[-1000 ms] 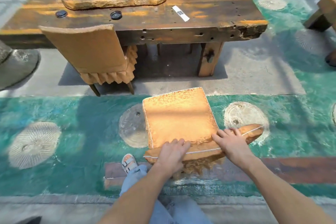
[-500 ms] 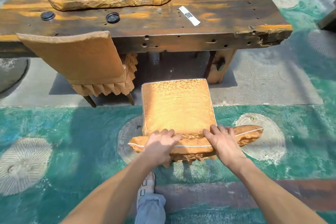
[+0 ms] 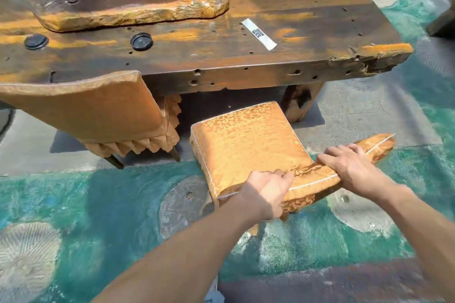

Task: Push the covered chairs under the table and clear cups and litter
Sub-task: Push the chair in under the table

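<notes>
The covered chair (image 3: 248, 140) stands at the table's (image 3: 221, 61) near edge, its seat front just under it; my left hand (image 3: 264, 193) and right hand (image 3: 349, 167) both grasp its backrest top.

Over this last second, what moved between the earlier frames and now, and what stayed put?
The covered chair under both hands went forward, from the green floor strip towards the table; its seat front now reaches the table edge. The left hand and right hand kept their grip on the top of its backrest. The other chair, the wooden slab, the paper packets and the two dark caps stayed put.
</notes>
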`<state>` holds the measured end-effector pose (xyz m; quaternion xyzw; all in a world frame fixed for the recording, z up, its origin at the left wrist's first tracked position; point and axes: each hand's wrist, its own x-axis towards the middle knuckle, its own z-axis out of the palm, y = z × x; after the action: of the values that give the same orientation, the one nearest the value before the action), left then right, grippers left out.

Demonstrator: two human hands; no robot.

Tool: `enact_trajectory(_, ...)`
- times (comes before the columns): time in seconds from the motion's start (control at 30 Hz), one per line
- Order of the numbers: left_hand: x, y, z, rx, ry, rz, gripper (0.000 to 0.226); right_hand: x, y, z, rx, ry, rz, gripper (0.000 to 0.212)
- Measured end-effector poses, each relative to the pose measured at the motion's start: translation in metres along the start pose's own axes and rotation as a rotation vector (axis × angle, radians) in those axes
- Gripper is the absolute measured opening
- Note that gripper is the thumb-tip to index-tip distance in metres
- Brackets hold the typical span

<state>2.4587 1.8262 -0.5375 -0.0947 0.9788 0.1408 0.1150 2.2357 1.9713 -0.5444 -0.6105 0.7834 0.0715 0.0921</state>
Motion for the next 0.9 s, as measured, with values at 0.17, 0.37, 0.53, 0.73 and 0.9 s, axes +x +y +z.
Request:
enact_trajectory(0.17, 0.020, -0.057, -0.046, 0.061, 0.005, 0.051, 0.049, 0.046, -0.001, -0.035, 0.016, -0.061, 0.015, 0.054)
enact_trajectory(0.37, -0.001, -0.152, -0.044, 0.138, -0.041, 0.006, 0.062, 0.100, -0.084, -0.031, 0.005, -0.047, 0.092, 0.057)
enact_trajectory(0.53, 0.000, -0.208, -0.011, 0.199, -0.009, -0.010, 0.047, 0.137, -0.122, 0.008, 0.035, 0.058, 0.156, 0.055)
enact_trajectory(0.73, 0.044, -0.264, -0.029, 0.209, 0.084, -0.029, 0.041, 0.213, -0.099, -0.002, 0.022, 0.118, 0.138, 0.054)
enact_trajectory(0.9, 0.090, -0.292, -0.049, 0.225, 0.139, -0.027, 0.048, 0.265, -0.067, -0.019, 0.024, 0.123, 0.124, 0.053)
